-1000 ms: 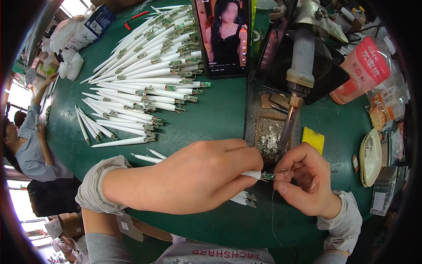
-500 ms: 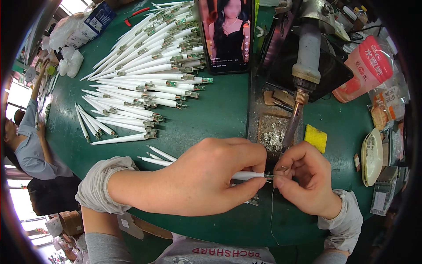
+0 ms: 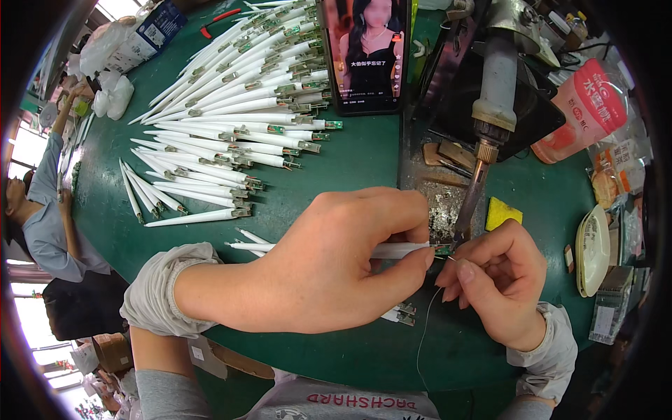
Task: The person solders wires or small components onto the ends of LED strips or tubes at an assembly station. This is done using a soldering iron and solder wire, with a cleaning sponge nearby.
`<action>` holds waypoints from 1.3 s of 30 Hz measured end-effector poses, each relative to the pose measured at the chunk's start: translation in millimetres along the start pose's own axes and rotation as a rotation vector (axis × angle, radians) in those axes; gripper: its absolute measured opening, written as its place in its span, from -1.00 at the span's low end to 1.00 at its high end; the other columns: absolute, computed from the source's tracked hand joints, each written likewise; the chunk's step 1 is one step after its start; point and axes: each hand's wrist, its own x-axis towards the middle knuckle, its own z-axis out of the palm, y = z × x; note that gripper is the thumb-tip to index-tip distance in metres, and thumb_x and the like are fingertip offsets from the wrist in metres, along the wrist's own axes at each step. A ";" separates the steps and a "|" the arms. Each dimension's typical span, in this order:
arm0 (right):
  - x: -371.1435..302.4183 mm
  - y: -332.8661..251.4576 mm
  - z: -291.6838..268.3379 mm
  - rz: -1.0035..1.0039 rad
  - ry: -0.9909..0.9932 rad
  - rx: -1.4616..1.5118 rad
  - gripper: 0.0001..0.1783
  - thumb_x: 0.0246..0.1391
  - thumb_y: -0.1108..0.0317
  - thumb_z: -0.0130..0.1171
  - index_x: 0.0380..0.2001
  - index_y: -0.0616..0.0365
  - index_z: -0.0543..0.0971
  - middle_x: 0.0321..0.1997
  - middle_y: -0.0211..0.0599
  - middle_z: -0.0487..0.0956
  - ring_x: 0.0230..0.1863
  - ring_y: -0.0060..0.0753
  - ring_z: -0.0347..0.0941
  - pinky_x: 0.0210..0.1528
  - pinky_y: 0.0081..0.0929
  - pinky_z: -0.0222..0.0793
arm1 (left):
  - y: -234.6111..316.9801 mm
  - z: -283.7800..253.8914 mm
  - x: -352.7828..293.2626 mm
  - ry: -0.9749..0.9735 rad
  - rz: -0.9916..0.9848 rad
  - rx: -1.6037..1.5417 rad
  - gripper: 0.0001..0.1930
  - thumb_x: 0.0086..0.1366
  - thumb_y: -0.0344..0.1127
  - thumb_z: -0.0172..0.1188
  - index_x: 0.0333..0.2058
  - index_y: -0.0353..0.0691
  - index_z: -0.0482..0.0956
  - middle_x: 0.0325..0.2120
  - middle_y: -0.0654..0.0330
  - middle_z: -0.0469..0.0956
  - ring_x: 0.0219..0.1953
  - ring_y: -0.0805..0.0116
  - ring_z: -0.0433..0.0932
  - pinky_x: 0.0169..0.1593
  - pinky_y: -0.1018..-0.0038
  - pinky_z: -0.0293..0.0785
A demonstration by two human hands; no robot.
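Observation:
My left hand [image 3: 336, 269] is closed around a white pen-shaped stick [image 3: 397, 250], probably a stylus. The small green circuit board [image 3: 442, 249] at its end points right, at the tip of a soldering iron [image 3: 483, 157] that slants down from above. Whether board and tip touch, I cannot tell. Thumb and finger of my right hand [image 3: 500, 283] pinch a thin solder wire [image 3: 421, 343], its short end reaching toward the board and its long tail hanging to the table's near edge. More white sticks [image 3: 246, 245] stick out past my left hand; several ends [image 3: 402, 313] show below it.
Many white sticks [image 3: 231, 108] lie fanned across the green table [image 3: 350, 168]. A phone [image 3: 367, 59] stands behind. Right of the iron are a yellow sponge [image 3: 502, 213], a pink package [image 3: 584, 108] and a dish [image 3: 592, 250]. Another person [image 3: 52, 224] sits at far left.
My left hand has raised the stick and shifted it right, bringing its board up to the iron's tip. My right hand has moved slightly right and away from the board, still pinching the wire.

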 end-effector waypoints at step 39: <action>2.0 10.5 1.0 -0.122 0.041 -0.186 -0.78 0.00 0.54 0.24 -0.28 0.35 0.46 -0.41 -0.35 0.53 -0.44 -0.75 0.42 -0.45 -0.79 0.33 | 0.0 1.8 0.0 -0.015 0.014 0.012 -0.91 0.10 -0.49 0.25 -0.44 -0.34 0.51 -0.54 0.22 0.46 -0.54 0.57 0.44 -0.50 0.62 0.33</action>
